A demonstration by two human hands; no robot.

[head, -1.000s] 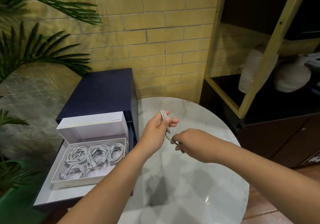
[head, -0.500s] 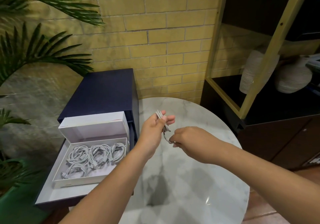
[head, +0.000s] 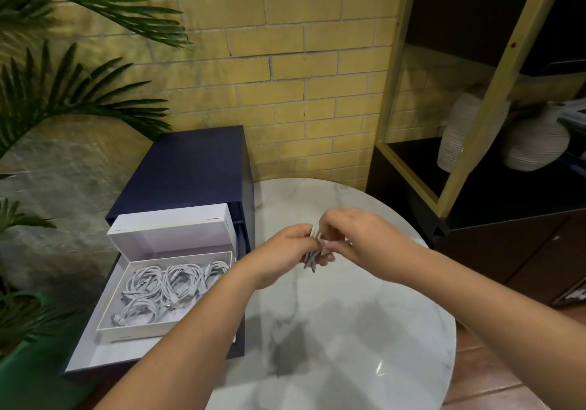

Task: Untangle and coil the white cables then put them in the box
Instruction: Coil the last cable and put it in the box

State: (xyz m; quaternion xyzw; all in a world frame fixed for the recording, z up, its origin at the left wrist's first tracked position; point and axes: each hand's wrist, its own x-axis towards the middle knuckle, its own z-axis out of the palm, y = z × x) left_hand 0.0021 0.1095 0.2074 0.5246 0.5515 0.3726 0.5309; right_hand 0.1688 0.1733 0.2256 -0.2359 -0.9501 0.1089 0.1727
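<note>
Both hands meet above a round marble surface (head: 348,330), closed on one small bundle of white cable (head: 312,251). The left hand (head: 282,255) has its fingers curled around the bundle from the left, pressing it into the palm. The right hand (head: 352,238) comes in from the right with its fingertips pinched on the upper part of the same bundle, so the two hands touch around it. A short looped end of the cable hangs out below the fingers, clear of the surface. The motion blur hides how the strands are wound.

Both forearms reach in from the bottom edge, bare to the frame, and cast a dark shadow on the marble beneath.

To the left of the surface stands a dark blue cabinet (head: 193,168) with its drawer pulled out. In the drawer sits an open white box (head: 133,330), its lid (head: 172,232) tipped upright against the cabinet front. Inside the box lie several coiled white cables (head: 168,286), side by side and partly overlapping.

Behind is a yellow brick wall (head: 285,60). Palm fronds (head: 63,86) fill the left side. On the right, a dark shelf unit with pale wooden framing (head: 475,124) holds two ribbed white vases (head: 536,143).
</note>
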